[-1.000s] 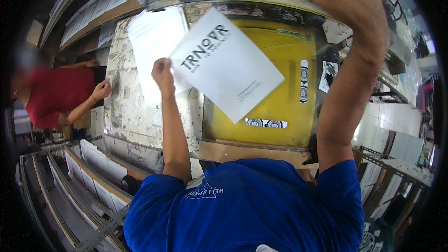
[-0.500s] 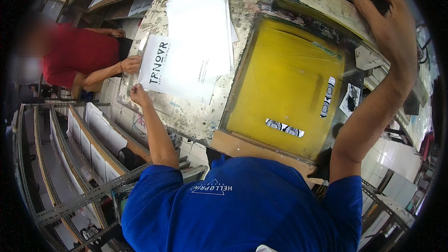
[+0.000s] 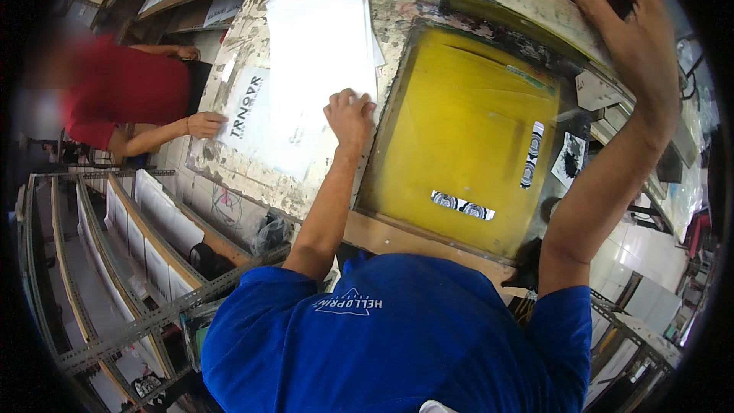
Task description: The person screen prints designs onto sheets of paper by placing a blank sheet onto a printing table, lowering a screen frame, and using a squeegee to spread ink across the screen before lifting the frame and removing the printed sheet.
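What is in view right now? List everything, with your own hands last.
printing screen: one, yellow mesh in a wooden frame, right half of the table.
blank sheets: one stack, white, left of the screen.
printed sheet: one, white with dark lettering, left table edge, under a co-worker's hand.
table: one, paint-stained, pale.
drying rack: one, grey metal, lower left.
left hand: resting on the blank sheets.
right hand: raised at the screen's far end; grip not clear.
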{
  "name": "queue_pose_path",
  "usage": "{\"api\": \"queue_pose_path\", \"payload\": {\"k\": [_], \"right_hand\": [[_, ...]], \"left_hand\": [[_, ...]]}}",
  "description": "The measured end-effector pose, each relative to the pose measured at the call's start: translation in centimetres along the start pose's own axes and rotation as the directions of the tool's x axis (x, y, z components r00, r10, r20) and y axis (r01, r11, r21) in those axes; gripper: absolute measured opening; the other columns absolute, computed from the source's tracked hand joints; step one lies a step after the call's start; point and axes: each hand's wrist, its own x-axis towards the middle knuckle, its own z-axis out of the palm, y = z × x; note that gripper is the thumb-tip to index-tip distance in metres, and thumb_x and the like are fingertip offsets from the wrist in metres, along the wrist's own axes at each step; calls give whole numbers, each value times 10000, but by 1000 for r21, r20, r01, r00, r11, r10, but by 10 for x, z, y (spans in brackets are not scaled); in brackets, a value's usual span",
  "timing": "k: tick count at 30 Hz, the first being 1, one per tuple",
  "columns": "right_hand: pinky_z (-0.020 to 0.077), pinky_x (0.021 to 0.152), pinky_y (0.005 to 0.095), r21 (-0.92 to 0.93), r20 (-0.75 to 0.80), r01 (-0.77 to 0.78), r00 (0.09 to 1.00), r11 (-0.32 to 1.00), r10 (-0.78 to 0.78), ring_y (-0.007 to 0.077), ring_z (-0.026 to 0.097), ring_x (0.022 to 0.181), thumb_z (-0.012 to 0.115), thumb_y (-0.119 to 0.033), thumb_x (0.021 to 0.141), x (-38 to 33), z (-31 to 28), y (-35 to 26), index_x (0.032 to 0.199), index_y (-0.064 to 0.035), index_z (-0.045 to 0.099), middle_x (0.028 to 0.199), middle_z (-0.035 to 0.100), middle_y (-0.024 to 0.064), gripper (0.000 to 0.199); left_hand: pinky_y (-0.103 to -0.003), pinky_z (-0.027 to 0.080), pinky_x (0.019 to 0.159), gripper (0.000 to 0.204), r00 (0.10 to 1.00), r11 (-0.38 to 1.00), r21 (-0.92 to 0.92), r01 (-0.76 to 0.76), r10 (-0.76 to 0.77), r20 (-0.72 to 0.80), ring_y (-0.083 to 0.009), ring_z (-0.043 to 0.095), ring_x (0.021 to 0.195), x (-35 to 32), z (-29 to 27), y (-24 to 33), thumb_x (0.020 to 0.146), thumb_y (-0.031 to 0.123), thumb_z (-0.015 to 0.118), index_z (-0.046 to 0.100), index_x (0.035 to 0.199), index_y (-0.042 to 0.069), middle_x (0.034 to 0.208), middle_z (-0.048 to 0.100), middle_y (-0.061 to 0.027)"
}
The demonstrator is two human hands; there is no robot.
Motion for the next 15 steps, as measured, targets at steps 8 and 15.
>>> {"api": "queue_pose_path", "payload": {"k": [8, 15], "right_hand": [[530, 591, 248, -55, 173, -155, 971, 986, 163, 86, 608, 599, 628, -150, 837, 4, -7, 5, 1202, -32, 739, 797, 750, 36, 400], [537, 640, 270, -39, 160, -146, 976, 989, 150, 110, 626, 640, 635, -164, 837, 5, -7, 2, 1196, -18, 738, 842, 759, 68, 402]], "left_hand": [[-385, 509, 826, 169, 980, 995, -76, 71, -84, -178, -284, 644, 960, 7, 1, -6, 811, 226, 825, 809, 904, 86, 1118, 692, -58], [-371, 541, 848, 223, 957, 787, -567, 242, -97, 273, -284, 652, 1088, 17, -17, 0, 875, 279, 785, 812, 984, 87, 1205, 699, -96]]}}
